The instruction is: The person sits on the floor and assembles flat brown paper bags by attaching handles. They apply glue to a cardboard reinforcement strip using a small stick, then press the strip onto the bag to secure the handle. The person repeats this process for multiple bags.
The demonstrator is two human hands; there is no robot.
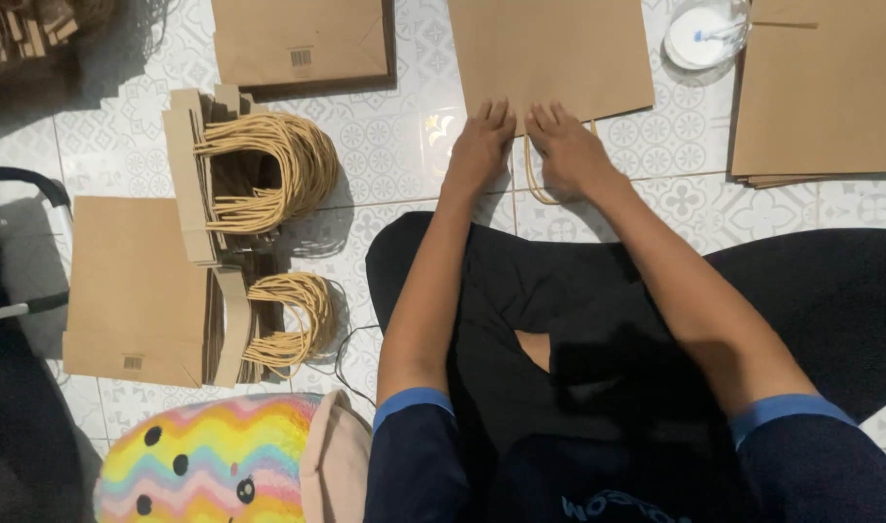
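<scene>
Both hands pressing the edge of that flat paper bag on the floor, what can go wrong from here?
1. The cord handle loops out from under the right hand; it could get pressed down crooked.
2. The left hand and right hand press only the near edge of the paper bag, so the far end may slide on the glossy floor tiles.
3. The glue dish sits beside the bag; a shift could smear it.

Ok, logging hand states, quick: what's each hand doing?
Left hand: open, flat on the brown paper bag.
Right hand: open, flat on it too.
</scene>
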